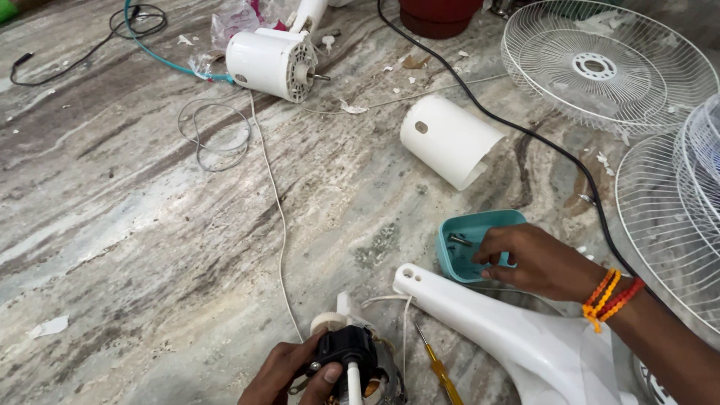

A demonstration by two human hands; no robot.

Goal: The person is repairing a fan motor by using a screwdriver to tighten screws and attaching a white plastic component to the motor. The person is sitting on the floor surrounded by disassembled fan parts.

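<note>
At the bottom centre of the frame the left hand (289, 373) grips a black fan motor (352, 360), while the right hand (536, 262) at lower right pinches inside a teal tray (469, 225) holding screws (459, 240).

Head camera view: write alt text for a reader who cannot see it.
A person's left hand grips a black fan motor part while the right hand reaches into a small teal tray holding screws, on a marbled stone floor. Around them lie a white fan stand, a white cylindrical cover, a white motor housing, wire fan grilles and a yellow screwdriver.
</note>
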